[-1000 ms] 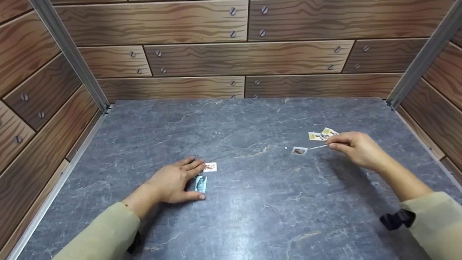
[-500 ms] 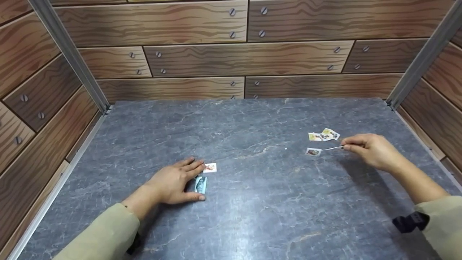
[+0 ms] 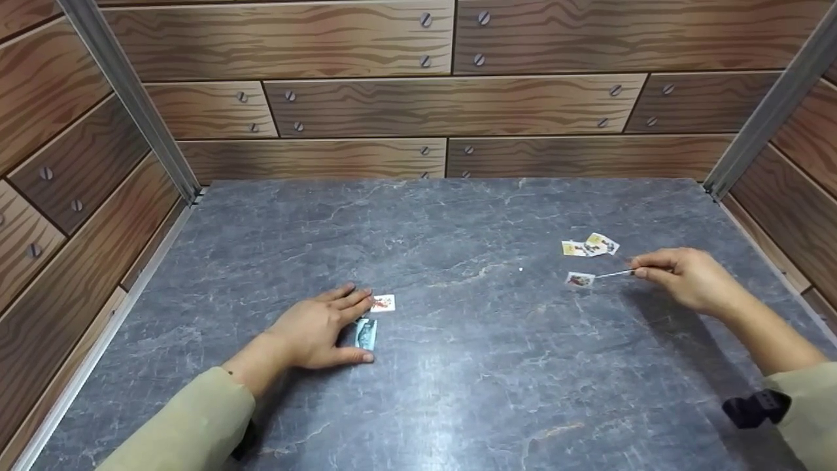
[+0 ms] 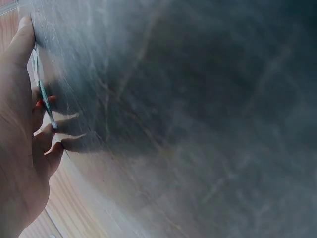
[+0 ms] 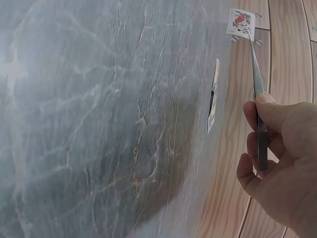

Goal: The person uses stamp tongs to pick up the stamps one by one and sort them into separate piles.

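Note:
My right hand (image 3: 696, 281) pinches a slim pair of metal tweezers (image 5: 257, 74) between thumb and fingers. At their tips hangs a small postage stamp (image 5: 241, 23) with a colourful figure on white; in the head view it is above the right part of the table. My left hand (image 3: 314, 330) lies on the table with fingers stretched out. Its fingertips are right at a white stamp (image 3: 384, 303) with a red print. Between thumb and index finger lies a light blue stamp-like piece (image 3: 366, 335), partly covered by the hand.
Two overlapping yellow-and-white stamps (image 3: 575, 248) lie on the grey marbled table (image 3: 418, 235), beyond the held one. A tiny white speck (image 3: 520, 269) is left of them. Wood-patterned walls (image 3: 366, 108) close off the back and sides.
My right hand has drawn the tweezers and stamp to the right and slightly nearer, uncovering the two yellow-and-white stamps. The left hand has stayed in place.

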### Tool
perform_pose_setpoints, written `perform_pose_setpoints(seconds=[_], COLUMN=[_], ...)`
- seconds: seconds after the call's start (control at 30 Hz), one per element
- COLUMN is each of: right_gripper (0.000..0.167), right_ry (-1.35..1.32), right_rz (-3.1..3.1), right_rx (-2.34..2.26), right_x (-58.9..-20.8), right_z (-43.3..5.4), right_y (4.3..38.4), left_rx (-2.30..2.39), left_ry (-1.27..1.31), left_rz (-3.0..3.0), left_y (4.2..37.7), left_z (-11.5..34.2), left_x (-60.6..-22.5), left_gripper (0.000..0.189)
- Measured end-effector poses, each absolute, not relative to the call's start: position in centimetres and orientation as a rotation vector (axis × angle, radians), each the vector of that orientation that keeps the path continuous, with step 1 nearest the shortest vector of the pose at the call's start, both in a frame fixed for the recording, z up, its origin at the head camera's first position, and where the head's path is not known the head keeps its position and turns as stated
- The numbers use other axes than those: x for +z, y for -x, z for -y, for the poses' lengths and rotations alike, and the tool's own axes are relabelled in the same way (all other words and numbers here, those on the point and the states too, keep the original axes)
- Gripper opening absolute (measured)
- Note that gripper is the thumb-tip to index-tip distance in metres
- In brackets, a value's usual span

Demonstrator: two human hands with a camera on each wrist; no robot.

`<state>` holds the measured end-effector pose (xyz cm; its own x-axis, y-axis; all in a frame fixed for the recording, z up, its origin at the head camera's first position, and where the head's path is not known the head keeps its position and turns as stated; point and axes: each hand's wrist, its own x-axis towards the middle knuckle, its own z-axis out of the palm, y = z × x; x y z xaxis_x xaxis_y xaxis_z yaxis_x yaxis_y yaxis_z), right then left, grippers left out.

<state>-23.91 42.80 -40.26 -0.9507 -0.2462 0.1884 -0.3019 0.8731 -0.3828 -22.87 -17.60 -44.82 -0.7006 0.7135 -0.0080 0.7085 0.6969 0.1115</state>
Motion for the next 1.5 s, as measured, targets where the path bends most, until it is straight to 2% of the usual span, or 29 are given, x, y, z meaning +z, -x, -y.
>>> perform_pose_setpoints(seconds=[1.33, 1.5], right_gripper=[0.012, 0.015], right_ry=[-0.455, -0.432], right_rz=[3.048, 3.073], right_rx=[0.531, 0.521], right_x=[-40.1, -40.5], right_z=[-47.7, -47.7], right_y=[22.5, 22.6], left_rx=[0.14, 0.147], left_ry=[-1.18, -1.186], left_rz=[-2.849, -2.849], left_y=[22.9, 22.9], left_z=[17.7, 17.6], left_x=[-44.8, -44.9], left_gripper=[0.1, 0.101])
